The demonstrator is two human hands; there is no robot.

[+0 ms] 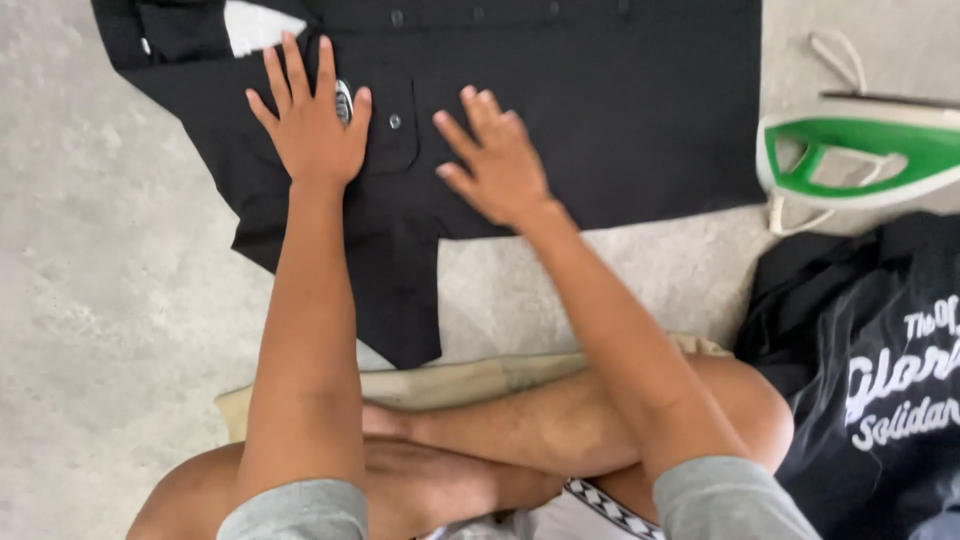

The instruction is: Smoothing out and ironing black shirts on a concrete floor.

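Observation:
A black button-up shirt (600,100) lies spread flat on a grey carpeted floor, its short sleeve (390,290) pointing toward me. My left hand (312,118) rests flat on the shirt beside the chest pocket (392,125), fingers spread, partly covering a small patch. My right hand (495,160) presses flat on the shirt just right of the pocket, fingers apart. Neither hand holds anything.
A white and green clothes iron (860,150) stands on the floor at the right, its cord looped behind. A black printed T-shirt (880,380) lies crumpled at lower right. A beige cloth (470,380) lies under my crossed legs. Grey carpet (100,300) spreads left.

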